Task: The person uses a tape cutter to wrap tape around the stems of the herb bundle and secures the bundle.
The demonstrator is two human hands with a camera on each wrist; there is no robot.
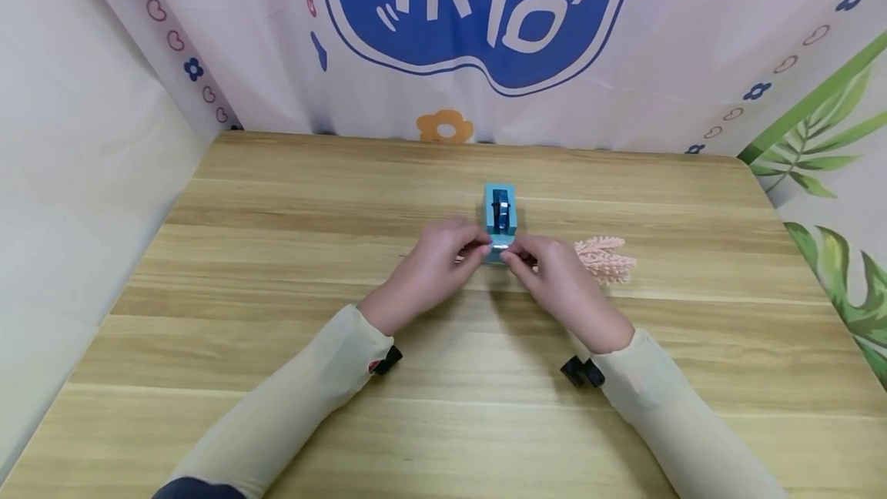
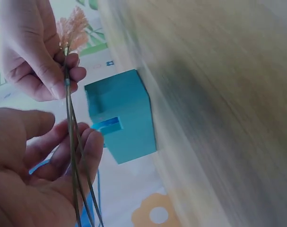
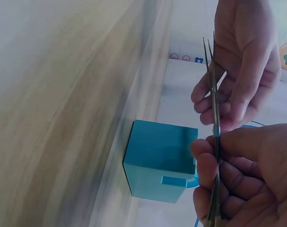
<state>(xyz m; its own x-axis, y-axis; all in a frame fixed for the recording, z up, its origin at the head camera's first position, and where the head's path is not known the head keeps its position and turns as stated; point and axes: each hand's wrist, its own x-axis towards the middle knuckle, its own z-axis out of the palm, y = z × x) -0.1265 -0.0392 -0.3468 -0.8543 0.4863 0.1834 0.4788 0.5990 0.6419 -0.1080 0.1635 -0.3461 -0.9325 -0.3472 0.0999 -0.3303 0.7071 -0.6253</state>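
A stem of pink artificial flowers lies across both hands, its fluffy heads out to the right. My right hand grips the thin stems below the heads. The stems cross the curled fingers of my left hand. A narrow pale-blue band circles the stems between the two hands. Just beyond the fingertips stands a blue tape dispenser with a blue tape roll inside. In the left wrist view, my left thumb is apart from the stems.
The wooden table reaches back to a white printed curtain. A wall with green leaf prints is at the right, and a plain white wall at the left. Black wrist cameras sit under both cuffs.
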